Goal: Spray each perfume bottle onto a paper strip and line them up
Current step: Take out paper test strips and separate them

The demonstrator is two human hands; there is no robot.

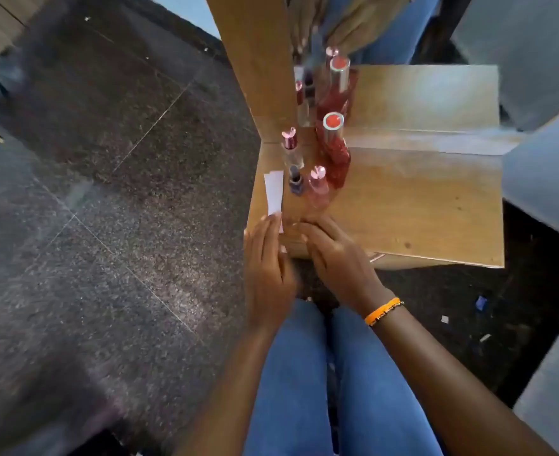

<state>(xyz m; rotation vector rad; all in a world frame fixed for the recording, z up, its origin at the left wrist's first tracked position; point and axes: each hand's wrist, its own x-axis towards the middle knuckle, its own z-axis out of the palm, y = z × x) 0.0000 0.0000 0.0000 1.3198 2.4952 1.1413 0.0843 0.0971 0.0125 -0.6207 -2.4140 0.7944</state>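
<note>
Several perfume bottles stand at the left end of a small wooden table (403, 199): a tall red bottle (334, 143) with a silver-rimmed cap, a clear one with a pink cap (290, 148), a small dark blue one (295, 182) and a pink one (318, 189). White paper strips (274, 191) stick up beside them, pinched at their lower end by my left hand (266, 268). My right hand (337, 258) rests with fingers spread at the table's front edge, touching the left hand's fingertips and holding nothing.
A mirror (354, 31) stands upright behind the table and reflects the bottles. A dark speckled floor (107, 192) lies to the left. Grey upholstered seats (548, 172) stand on the right. My knees in blue jeans (337, 373) are below the table.
</note>
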